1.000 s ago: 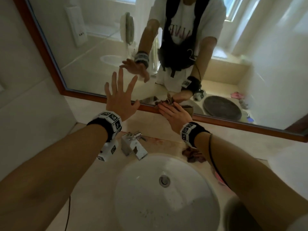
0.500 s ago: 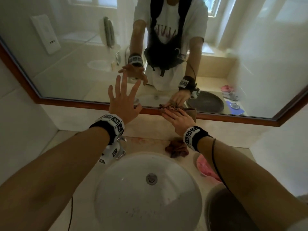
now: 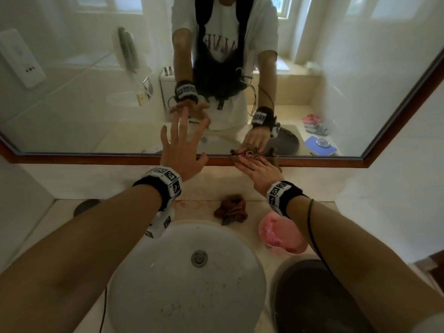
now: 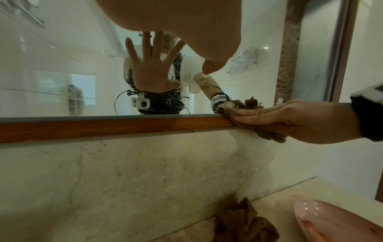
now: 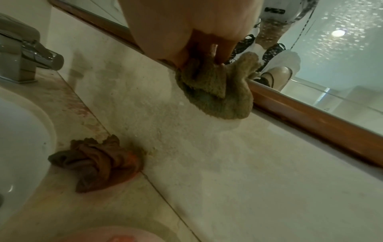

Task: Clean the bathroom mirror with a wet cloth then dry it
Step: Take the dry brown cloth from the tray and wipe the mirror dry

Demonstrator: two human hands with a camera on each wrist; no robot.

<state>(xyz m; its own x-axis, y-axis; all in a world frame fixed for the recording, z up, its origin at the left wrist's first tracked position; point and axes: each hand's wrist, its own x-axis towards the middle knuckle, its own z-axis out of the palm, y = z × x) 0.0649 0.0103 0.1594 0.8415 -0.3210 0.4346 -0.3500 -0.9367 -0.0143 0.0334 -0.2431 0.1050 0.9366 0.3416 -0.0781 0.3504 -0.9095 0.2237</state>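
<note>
The mirror (image 3: 96,104) has a wooden frame (image 3: 96,159) along its bottom edge. My right hand (image 3: 259,171) lies flat, with straight fingers (image 4: 259,113) pressing a tan-brown cloth (image 3: 249,153) against the frame's bottom rail where it meets the glass. Part of that cloth (image 5: 217,91) hangs below the palm. My left hand (image 3: 179,152) is raised with its fingers spread and holds nothing. Its fingertips meet their reflection on the glass. A second, darker brown cloth (image 3: 230,210) lies crumpled on the counter behind the basin.
A white round basin (image 3: 168,272) sits below my arms, and a chrome faucet (image 5: 20,57) stands at its back left. A pink dish (image 3: 281,234) and a dark round bowl (image 3: 312,296) stand to the right of the basin. A cable runs along my right forearm.
My right hand has slid the cloth a little to the right along the bottom rail. My left hand stays spread at the glass. The head view has swung to face the mirror squarely.
</note>
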